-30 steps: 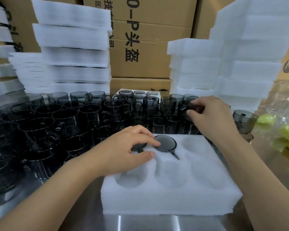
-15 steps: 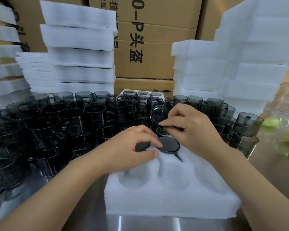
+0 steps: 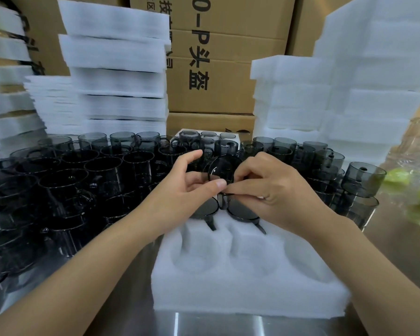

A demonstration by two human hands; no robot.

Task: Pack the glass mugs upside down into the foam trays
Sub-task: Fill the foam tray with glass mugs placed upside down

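A white foam tray [image 3: 247,284] with round pockets lies on the steel table in front of me. Two smoked-glass mugs sit upside down in its far pockets, one on the left [image 3: 204,207] and one on the right [image 3: 243,210]. Above them both hands hold a third mug [image 3: 222,169], tilted with its round base facing me. My right hand [image 3: 274,190] pinches its handle. My left hand [image 3: 182,187] holds its left side between thumb and fingers. The tray's near pockets are bare foam.
A crowd of upright smoked-glass mugs [image 3: 87,175] fills the table left and behind the tray. Foam tray stacks [image 3: 117,76] rise at back left and back right [image 3: 344,98], before cardboard boxes [image 3: 216,69]. Clear plastic wrap with yellow-green items [image 3: 412,190] lies right.
My right hand brought a mug from the group to above the tray. My left hand lifted off the seated left mug and took hold of the new one.
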